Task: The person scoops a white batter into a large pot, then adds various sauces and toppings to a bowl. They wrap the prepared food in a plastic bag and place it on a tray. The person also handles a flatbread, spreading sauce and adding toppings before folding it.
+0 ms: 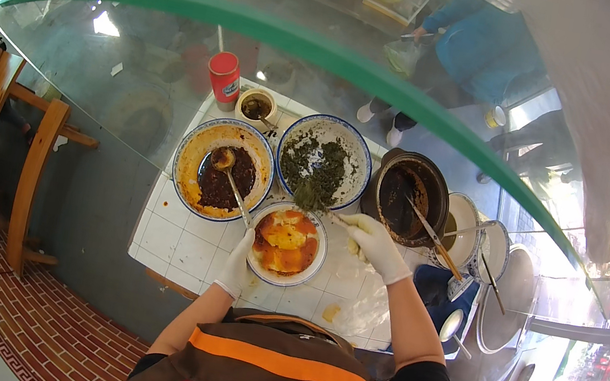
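Observation:
My left hand (pixel 235 267), in a pale glove, is closed around the handle end of a metal ladle (pixel 237 194), beside the plate's left rim. The ladle's head lies over dark red chili sauce in a blue-rimmed bowl (pixel 186 169). A white plate (pixel 319 261) before me holds pale yellow food (pixel 285 239) coated in red-orange sauce. Gloved too, my right hand (pixel 372 242) grips the thin handle of a utensil (pixel 338 219). Chopped dark green herbs (pixel 313 193) cover its far end, above the plate's upper edge. Behind stands a bowl (pixel 359 178) of the same herbs.
A dark pot (pixel 413 194) with utensils stands right, beside more bowls (pixel 463 212) and a large round vessel (pixel 504 311). A red-lidded canister (pixel 223 78) and small jar (pixel 257 105) stand behind. A clear plastic bag (pixel 366 311) lies nearby. Green-edged glass (pixel 329 51) spans the front; a person (pixel 484 44) stands beyond.

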`<action>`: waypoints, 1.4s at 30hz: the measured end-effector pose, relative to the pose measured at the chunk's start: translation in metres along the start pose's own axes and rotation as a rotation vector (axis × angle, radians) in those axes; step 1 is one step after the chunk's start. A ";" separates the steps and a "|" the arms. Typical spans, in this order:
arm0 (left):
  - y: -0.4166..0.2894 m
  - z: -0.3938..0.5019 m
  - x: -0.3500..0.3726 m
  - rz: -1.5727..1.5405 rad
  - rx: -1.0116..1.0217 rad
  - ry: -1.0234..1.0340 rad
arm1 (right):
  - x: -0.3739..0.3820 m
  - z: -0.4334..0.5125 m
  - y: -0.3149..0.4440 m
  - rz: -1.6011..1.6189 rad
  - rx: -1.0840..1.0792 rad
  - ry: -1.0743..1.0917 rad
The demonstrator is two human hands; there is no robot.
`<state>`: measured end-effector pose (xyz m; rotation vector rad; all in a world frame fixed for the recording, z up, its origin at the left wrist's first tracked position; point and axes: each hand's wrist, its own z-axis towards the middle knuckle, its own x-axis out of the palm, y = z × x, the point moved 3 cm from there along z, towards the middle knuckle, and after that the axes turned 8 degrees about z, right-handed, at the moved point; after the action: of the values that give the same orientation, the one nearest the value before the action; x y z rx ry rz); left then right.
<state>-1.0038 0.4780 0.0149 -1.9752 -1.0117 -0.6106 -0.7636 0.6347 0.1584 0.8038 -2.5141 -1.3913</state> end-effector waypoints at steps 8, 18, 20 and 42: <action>-0.002 -0.002 0.007 -0.055 0.000 0.028 | 0.003 0.082 -0.018 -0.910 -0.480 -0.403; 0.001 -0.004 0.001 -0.057 -0.014 0.013 | 0.013 0.066 -0.036 -0.718 -0.410 -0.182; 0.010 0.003 -0.006 -0.107 -0.039 0.026 | 0.009 0.071 -0.043 -0.561 -0.391 -0.127; 0.003 -0.002 0.004 -0.080 0.014 0.046 | 0.008 -0.039 -0.017 -0.655 -0.680 0.096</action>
<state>-0.9987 0.4772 0.0175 -1.9075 -1.0677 -0.6884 -0.7488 0.5950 0.1648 1.5205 -1.5430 -2.1343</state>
